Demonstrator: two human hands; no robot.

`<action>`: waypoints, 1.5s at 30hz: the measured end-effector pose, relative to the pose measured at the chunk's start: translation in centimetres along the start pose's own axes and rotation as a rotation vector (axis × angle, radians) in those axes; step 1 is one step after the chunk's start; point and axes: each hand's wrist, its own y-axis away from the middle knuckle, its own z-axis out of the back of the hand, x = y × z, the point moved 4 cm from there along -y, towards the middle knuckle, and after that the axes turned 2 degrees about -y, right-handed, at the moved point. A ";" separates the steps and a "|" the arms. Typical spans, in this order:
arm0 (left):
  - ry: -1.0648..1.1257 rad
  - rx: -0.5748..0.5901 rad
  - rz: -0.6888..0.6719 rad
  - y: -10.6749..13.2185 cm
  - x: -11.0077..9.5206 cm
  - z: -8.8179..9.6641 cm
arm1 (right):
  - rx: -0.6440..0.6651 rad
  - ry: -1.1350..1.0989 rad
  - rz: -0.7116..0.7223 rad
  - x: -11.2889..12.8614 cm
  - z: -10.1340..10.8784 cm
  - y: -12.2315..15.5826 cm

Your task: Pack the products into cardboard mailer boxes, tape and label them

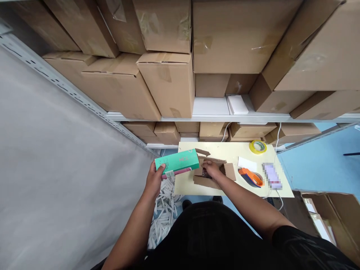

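Over the pale table, left hand outstretched, grip clamped on green box, right hand fingers together inside open carton.

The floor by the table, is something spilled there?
Yes. A heap of white paper strips lies scattered on the floor beside the yellow table, under the left hand that holds a green box. The right hand rests in an open cardboard box. Nothing else looks odd.
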 end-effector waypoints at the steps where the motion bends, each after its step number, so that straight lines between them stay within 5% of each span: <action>1: 0.001 -0.015 0.000 0.0 -0.2 0.2 | -0.006 -0.004 0.003 0.1 -0.1 0.2; 7: 0.023 -0.055 -0.005 0.0 -1.3 0.3 | 0.095 0.252 0.379 3.1 -2.0 1.9; 11: -0.013 -0.003 -0.021 0.4 -1.5 -0.9 | 0.185 0.334 0.434 3.9 -2.1 3.5; 14: -0.045 0.078 -0.028 0.9 -1.2 -3.2 | -0.015 0.149 0.282 2.7 1.3 5.8; 18: -0.149 0.278 0.000 2.1 0.0 -8.4 | -0.418 -0.379 0.058 -0.2 8.8 11.4; 23: -0.234 0.532 -0.074 4.6 1.7 -15.1 | -0.415 -0.538 0.140 0.4 15.3 16.6; 27: -0.208 0.660 -0.045 6.3 3.9 -17.8 | -0.567 -0.453 0.152 1.0 18.0 18.0; 29: -0.203 0.692 -0.025 6.6 4.7 -18.2 | -0.642 -0.357 0.179 1.0 18.8 18.5; 33: -0.207 0.703 -0.005 6.5 5.3 -17.9 | -0.552 -0.002 0.315 1.7 19.0 19.0; 38: -0.189 0.680 -0.015 5.7 4.2 -16.6 | -0.666 0.106 0.441 3.1 20.7 19.7; 42: -0.193 0.681 -0.010 5.2 3.6 -15.7 | -0.355 0.196 0.308 4.2 20.8 18.4; 45: -0.192 0.606 -0.043 4.6 3.6 -15.3 | -0.104 0.042 0.107 3.5 18.4 17.6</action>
